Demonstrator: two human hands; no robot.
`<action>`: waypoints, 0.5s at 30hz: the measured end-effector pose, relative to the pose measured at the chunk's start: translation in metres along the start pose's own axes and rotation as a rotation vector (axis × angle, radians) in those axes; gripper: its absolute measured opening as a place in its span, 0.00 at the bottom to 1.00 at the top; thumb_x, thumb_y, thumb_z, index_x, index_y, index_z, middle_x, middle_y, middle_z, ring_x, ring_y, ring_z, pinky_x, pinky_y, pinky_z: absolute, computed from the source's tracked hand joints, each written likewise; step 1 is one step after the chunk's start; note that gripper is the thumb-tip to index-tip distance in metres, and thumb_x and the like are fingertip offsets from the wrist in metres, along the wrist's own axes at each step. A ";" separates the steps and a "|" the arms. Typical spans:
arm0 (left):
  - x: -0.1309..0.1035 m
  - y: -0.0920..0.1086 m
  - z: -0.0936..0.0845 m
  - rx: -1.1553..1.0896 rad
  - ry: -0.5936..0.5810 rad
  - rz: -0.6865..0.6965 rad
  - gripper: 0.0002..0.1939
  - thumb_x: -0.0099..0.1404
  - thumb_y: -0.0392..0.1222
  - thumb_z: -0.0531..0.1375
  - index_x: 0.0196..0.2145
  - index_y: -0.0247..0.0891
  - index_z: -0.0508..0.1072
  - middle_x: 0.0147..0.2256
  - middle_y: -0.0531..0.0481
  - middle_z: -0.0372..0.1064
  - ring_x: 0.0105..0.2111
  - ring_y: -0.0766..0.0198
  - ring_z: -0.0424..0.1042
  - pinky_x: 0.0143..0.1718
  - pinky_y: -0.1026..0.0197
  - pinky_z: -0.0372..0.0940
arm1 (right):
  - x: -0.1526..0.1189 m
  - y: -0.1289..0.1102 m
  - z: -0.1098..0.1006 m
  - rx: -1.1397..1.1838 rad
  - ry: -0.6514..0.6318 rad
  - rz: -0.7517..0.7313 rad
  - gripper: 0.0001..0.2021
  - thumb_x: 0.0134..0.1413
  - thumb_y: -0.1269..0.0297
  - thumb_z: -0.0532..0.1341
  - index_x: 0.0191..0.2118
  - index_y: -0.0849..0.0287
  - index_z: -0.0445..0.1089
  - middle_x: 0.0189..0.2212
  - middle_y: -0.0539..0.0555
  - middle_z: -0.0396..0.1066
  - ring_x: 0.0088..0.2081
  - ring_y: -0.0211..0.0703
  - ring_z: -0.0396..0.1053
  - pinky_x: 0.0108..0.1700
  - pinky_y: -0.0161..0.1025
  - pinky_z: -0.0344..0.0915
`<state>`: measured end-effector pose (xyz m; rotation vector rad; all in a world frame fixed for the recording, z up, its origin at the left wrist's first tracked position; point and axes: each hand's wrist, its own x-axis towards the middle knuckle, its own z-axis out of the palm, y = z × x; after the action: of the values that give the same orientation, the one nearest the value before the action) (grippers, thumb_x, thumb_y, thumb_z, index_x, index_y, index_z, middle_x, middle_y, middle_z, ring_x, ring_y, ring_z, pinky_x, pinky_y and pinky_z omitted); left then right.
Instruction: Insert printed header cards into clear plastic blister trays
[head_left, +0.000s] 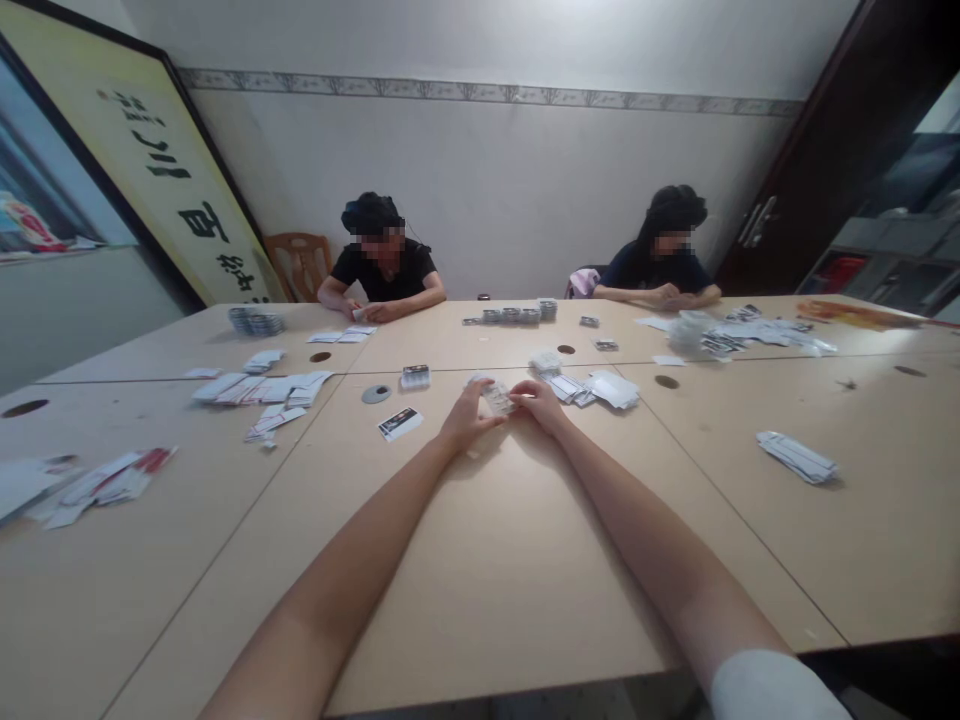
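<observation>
Over the middle of the table, my left hand (465, 418) grips a small clear plastic tray (496, 398) with moulded compartments, fingers and thumb around its left side. The fingers of my right hand (538, 402) are pinched together at the tray's right edge; whether anything else is between them is too small to tell. Left of my hands lie a black-and-white printed card (400, 424) and a small clear pack with a black label (415, 377). Just beyond my right hand sit clear plastic trays (545, 360) and a pile of white cards (611, 390).
Piles of white cards (259, 388) spread across the left tables, and a card bundle (796, 458) lies at the right. A grey round cap (376, 394) is near the pack. Two people sit opposite, with rows of packs (511, 315) between them. The table (480, 580) has cable holes.
</observation>
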<state>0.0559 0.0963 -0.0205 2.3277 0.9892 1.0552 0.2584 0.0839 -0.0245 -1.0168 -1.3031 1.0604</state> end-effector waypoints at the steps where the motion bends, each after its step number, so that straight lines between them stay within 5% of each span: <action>1: 0.000 0.000 0.000 0.002 -0.002 0.005 0.35 0.57 0.51 0.68 0.58 0.40 0.62 0.57 0.39 0.63 0.59 0.44 0.65 0.56 0.43 0.65 | 0.000 0.001 0.000 -0.014 -0.004 -0.005 0.12 0.38 0.57 0.70 0.28 0.57 0.72 0.28 0.49 0.73 0.30 0.41 0.72 0.34 0.40 0.72; 15: 0.002 0.002 0.000 0.022 -0.009 0.015 0.34 0.56 0.49 0.69 0.56 0.39 0.64 0.55 0.39 0.65 0.58 0.45 0.66 0.60 0.43 0.62 | 0.002 0.003 0.001 -0.146 -0.071 -0.010 0.05 0.46 0.62 0.62 0.28 0.55 0.65 0.19 0.45 0.67 0.21 0.39 0.69 0.28 0.38 0.66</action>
<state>0.0578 0.0962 -0.0186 2.3592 0.9865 1.0442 0.2568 0.0869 -0.0267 -1.0879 -1.4592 1.0128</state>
